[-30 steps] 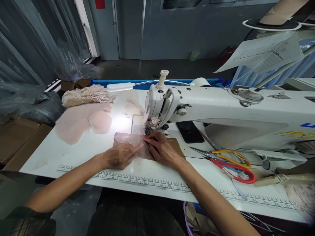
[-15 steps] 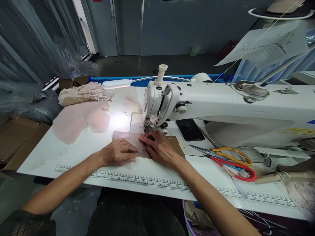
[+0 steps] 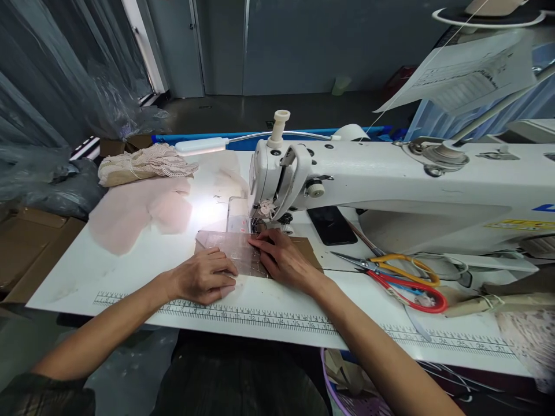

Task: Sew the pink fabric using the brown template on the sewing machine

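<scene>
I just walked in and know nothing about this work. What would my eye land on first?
A big white sewing machine spans the right of the table, with a bright patch of light left of its head. In front of it, the left hand and right hand rest on a clear sheet over brown card. Red and yellow scissors lie to their right.

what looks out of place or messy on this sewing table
Nothing is spilled or damaged. The one untidy spot: the red-handled scissors and yellow-handled scissors lie piled across each other to the right of the right hand, blades pointing toward it. A black phone also lies under the white sewing machine arm.
</scene>
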### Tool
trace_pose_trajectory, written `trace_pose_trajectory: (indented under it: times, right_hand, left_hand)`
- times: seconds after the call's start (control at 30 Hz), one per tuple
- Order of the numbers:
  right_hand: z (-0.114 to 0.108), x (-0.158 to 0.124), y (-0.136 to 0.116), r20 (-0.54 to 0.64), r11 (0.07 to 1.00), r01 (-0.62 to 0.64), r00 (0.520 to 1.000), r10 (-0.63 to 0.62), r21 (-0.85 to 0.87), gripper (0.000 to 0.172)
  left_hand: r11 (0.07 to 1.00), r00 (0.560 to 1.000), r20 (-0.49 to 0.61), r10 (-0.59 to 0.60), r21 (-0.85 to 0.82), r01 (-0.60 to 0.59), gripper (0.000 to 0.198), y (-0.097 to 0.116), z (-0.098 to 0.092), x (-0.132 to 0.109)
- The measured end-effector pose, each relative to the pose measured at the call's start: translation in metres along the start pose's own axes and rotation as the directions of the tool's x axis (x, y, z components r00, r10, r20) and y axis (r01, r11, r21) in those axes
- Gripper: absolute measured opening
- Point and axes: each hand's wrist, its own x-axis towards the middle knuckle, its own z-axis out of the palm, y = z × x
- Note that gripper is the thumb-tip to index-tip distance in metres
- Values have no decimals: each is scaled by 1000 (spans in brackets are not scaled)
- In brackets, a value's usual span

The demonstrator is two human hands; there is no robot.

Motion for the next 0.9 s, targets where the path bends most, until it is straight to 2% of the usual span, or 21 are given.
trace_pose_trajectory:
  times: [0.13,0.37,0.5,0.67,0.9]
  right_hand:
    - [-2,0,1,26,1000,2,1000,-2,26,38]
    - [-3,6,-2,101,995,9,995,1,-95,38]
    - [-13,10,2,97,1000,-21,995,21,2,37]
    - [-25,10,9,159,991,-64,986,46,115,38]
    - [-15,2,12,85,996,0,996,-7,89,41]
  left_hand:
    - [1000,1000,-11,-2,9,2,7,3,-1,1]
    - [997,998,38,43,66,-45,17,8,0,1]
    - [987,997,12,74,139,-75,16,8,-1,3]
    - [983,995,-12,98,160,-94,13,6,-1,2]
    - [983,995,-32,96,161,-90,13,5,2,0]
